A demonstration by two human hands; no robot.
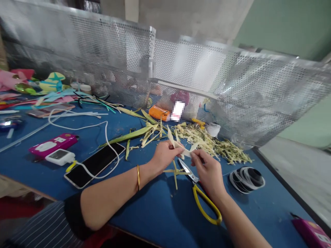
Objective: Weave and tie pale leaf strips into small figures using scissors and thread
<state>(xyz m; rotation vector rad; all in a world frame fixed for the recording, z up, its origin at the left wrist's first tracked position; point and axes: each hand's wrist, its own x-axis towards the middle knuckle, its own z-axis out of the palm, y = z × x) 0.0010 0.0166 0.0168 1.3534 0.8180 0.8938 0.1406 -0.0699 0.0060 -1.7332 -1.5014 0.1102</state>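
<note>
Between my two hands stretches a pale, folded strip of dried leaf. My left hand, with a gold bangle at the wrist, pinches its left part, where pointed ends stick up. The fingertips of my right hand close on its right end. Below the strip, a small cross of woven leaf strips is seen over the blue table. Scissors with yellow handles lie beside and partly under my right hand, their blades parted a little.
Leaf scraps are heaped behind my hands, with long green leaves to their left. A phone, white cable and purple power bank lie on the left. A spool of clear line stands right. Perforated metal panels border the back.
</note>
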